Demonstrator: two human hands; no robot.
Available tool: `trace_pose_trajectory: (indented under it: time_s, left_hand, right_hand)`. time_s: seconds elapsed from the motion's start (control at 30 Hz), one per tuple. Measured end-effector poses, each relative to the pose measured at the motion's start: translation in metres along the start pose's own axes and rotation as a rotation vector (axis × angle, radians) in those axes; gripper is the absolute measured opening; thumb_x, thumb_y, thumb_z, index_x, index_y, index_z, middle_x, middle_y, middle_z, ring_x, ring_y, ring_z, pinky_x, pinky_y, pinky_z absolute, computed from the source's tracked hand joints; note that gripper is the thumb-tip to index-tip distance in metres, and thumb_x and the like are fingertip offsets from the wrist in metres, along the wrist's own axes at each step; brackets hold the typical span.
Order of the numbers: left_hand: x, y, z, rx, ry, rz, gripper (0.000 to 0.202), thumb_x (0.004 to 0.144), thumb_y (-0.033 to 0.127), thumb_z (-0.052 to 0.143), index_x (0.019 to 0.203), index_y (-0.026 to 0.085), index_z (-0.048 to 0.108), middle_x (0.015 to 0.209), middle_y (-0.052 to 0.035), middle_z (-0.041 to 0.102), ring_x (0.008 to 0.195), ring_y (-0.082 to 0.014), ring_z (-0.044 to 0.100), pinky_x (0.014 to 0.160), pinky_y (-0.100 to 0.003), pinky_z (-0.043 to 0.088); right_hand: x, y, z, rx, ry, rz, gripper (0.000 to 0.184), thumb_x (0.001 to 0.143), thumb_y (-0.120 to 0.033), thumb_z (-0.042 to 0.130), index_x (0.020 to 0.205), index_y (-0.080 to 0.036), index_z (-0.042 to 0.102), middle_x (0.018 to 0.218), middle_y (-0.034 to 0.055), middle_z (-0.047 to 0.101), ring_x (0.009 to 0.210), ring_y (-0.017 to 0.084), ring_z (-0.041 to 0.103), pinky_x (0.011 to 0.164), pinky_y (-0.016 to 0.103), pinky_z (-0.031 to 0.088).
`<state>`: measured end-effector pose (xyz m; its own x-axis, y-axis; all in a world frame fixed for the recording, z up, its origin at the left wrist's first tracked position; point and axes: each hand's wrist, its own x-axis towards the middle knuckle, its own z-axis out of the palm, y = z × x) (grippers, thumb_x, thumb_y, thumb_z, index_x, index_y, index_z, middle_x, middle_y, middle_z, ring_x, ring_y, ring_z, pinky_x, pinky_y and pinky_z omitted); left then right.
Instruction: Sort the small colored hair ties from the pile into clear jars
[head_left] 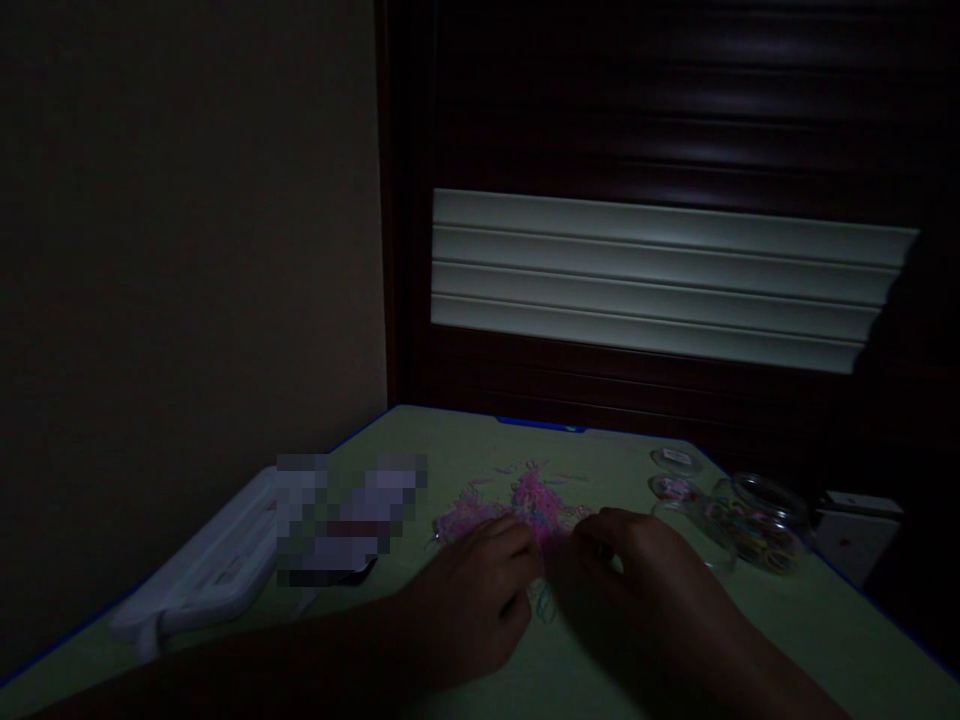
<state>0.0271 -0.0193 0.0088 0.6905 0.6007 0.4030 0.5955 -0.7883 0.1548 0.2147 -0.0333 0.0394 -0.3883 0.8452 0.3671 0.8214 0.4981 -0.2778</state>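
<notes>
Light: the room is very dim, so fine detail is hard to read.
Left hand: the left hand [469,590] lies knuckles up on the pale green table top with a blue edge [825,630], its fingertips at the near rim of the heap of small pink and pale rubber loops [529,500].
Right hand: the right hand [637,575] lies just beside the left one, fingers bent toward the same rim of the heap.
Grip: both sets of fingers are curled, but in the dark I cannot tell whether either pinches a loop or only rests on them.
Heap: it sits mid-table, just beyond both hands, and a few stray loops [544,600] lie in the gap between them.
Right of the hands: a clear jar on its side with many-coloured loops inside [757,525] lies near the right hand; two small round clear lids [675,459] lie behind it.
Left of the hands: a long white plastic case [217,570] rests along the table's left edge.
Behind: a dark slatted shutter with a lit band of pale slats [652,280], and a plain beige wall [187,250] to its left.
</notes>
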Motion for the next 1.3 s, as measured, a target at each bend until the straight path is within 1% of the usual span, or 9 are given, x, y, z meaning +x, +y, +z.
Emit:
trace_pose_trajectory:
  time_s: [0.13, 0.23, 0.4, 0.63, 0.73, 0.93, 1.1, 1.2, 1.3]
  left_hand:
    - [0.0004, -0.0024, 0.0014, -0.013, -0.004, -0.012, 0.021, 0.073, 0.004, 0.046, 0.085, 0.017, 0.056, 0.087, -0.0048, 0.051, 0.086, -0.0192, 0.047, 0.078, -0.031, 0.039]
    - [0.0007, -0.0033, 0.0026, -0.022, 0.001, -0.009, 0.022, 0.075, 0.005, 0.046, 0.089, 0.018, 0.057, 0.086, -0.0047, 0.052, 0.084, -0.0189, 0.047, 0.076, -0.031, 0.039]
    - [0.0005, -0.0027, 0.0028, -0.045, 0.007, -0.017, 0.025, 0.074, 0.004, 0.046, 0.091, 0.019, 0.058, 0.085, -0.0044, 0.052, 0.084, -0.0188, 0.047, 0.077, -0.030, 0.039]
    - [0.0013, -0.0065, 0.0020, -0.097, 0.005, -0.022, 0.019, 0.076, 0.005, 0.048, 0.084, 0.017, 0.060, 0.086, -0.0040, 0.053, 0.084, -0.0175, 0.049, 0.076, -0.028, 0.040]
    - [0.0019, -0.0090, 0.0038, -0.101, -0.002, -0.019, 0.018, 0.080, 0.006, 0.048, 0.083, 0.017, 0.061, 0.085, -0.0035, 0.053, 0.083, -0.0164, 0.049, 0.075, -0.027, 0.039]
    - [0.0022, -0.0099, 0.0078, -0.094, 0.048, -0.018, 0.016, 0.084, 0.009, 0.046, 0.083, 0.016, 0.061, 0.083, -0.0033, 0.054, 0.082, -0.0157, 0.050, 0.075, -0.027, 0.038]
    - [0.0022, -0.0093, 0.0077, -0.148, 0.135, -0.061, 0.013, 0.083, 0.009, 0.048, 0.080, 0.016, 0.059, 0.081, -0.0023, 0.055, 0.080, -0.0147, 0.050, 0.073, -0.026, 0.039]
    - [0.0029, -0.0096, 0.0064, -0.188, 0.189, -0.073, 0.013, 0.083, 0.008, 0.049, 0.083, 0.017, 0.059, 0.085, -0.0023, 0.056, 0.084, -0.0147, 0.051, 0.075, -0.026, 0.039]
    - [0.0036, -0.0104, 0.0047, -0.204, 0.215, -0.073, 0.013, 0.082, 0.008, 0.051, 0.085, 0.017, 0.059, 0.088, -0.0019, 0.057, 0.086, -0.0148, 0.051, 0.078, -0.027, 0.039]
  right_hand:
    - [0.0004, 0.0011, 0.0000, 0.000, 0.009, 0.000, 0.023, 0.084, -0.021, 0.040, 0.066, -0.019, 0.053, 0.064, -0.0003, 0.056, 0.054, 0.010, 0.046, 0.051, 0.022, 0.027]
    - [-0.0004, 0.0017, 0.0002, 0.001, 0.025, 0.002, 0.023, 0.084, -0.021, 0.040, 0.065, -0.019, 0.053, 0.064, -0.0001, 0.056, 0.055, 0.010, 0.046, 0.051, 0.022, 0.027]
    - [0.0002, 0.0002, -0.0021, 0.011, -0.008, 0.008, 0.022, 0.082, -0.020, 0.041, 0.065, -0.018, 0.055, 0.064, 0.0002, 0.057, 0.055, 0.010, 0.048, 0.051, 0.022, 0.028]
    - [-0.0008, -0.0013, 0.0000, -0.014, 0.038, 0.004, 0.023, 0.083, -0.019, 0.041, 0.062, -0.019, 0.052, 0.062, -0.0003, 0.056, 0.053, 0.010, 0.046, 0.050, 0.022, 0.027]
    - [-0.0010, -0.0019, -0.0007, -0.006, 0.010, -0.003, 0.022, 0.082, -0.019, 0.042, 0.064, -0.019, 0.054, 0.063, 0.0006, 0.057, 0.054, 0.010, 0.047, 0.050, 0.022, 0.028]
    - [-0.0016, 0.0003, 0.0011, 0.003, 0.030, 0.014, 0.024, 0.084, -0.022, 0.040, 0.064, -0.019, 0.054, 0.064, -0.0002, 0.056, 0.054, 0.010, 0.046, 0.050, 0.022, 0.027]
    - [-0.0011, -0.0008, -0.0008, 0.010, 0.004, 0.002, 0.025, 0.085, -0.023, 0.039, 0.065, -0.019, 0.054, 0.063, -0.0004, 0.055, 0.054, 0.010, 0.046, 0.049, 0.022, 0.026]
    - [-0.0018, -0.0025, -0.0036, 0.010, 0.028, 0.014, 0.027, 0.085, -0.024, 0.039, 0.063, -0.019, 0.053, 0.062, -0.0008, 0.055, 0.053, 0.010, 0.045, 0.048, 0.022, 0.025]
    - [-0.0026, -0.0033, -0.0040, 0.018, 0.009, 0.017, 0.026, 0.085, -0.024, 0.040, 0.063, -0.019, 0.053, 0.062, -0.0015, 0.054, 0.053, 0.009, 0.045, 0.048, 0.022, 0.024]
